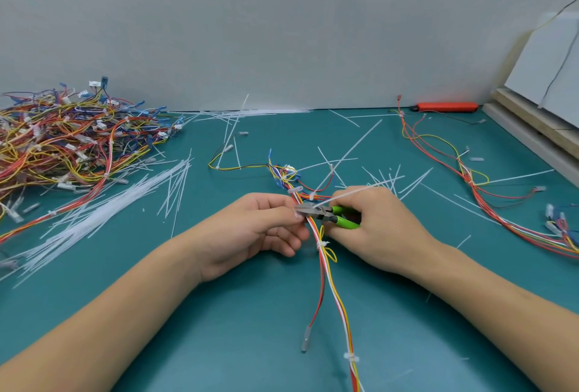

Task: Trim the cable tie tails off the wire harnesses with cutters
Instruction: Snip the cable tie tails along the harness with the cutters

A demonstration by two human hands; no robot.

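Observation:
A wire harness point(329, 279) of red, white, yellow and orange wires runs from the table's middle down toward me. My left hand point(260, 229) pinches the bundle just left of the cutter jaws. My right hand point(376, 229) grips the green-handled cutters point(332, 214), whose metal jaws sit at the bundle by a white cable tie tail point(351, 193) that slants up to the right over my fingers. Two more ties, one point(322, 244) below the jaws and one point(351, 357) near the bottom, wrap the same harness.
A large heap of harnesses point(62, 141) fills the left. A bundle of white cable ties point(103, 207) lies beside it. Cut tails point(385, 178) are scattered over the green mat point(219, 313). Another harness point(470, 178) lies at right, an orange knife point(445, 106) by the wall, boards point(539, 122) far right.

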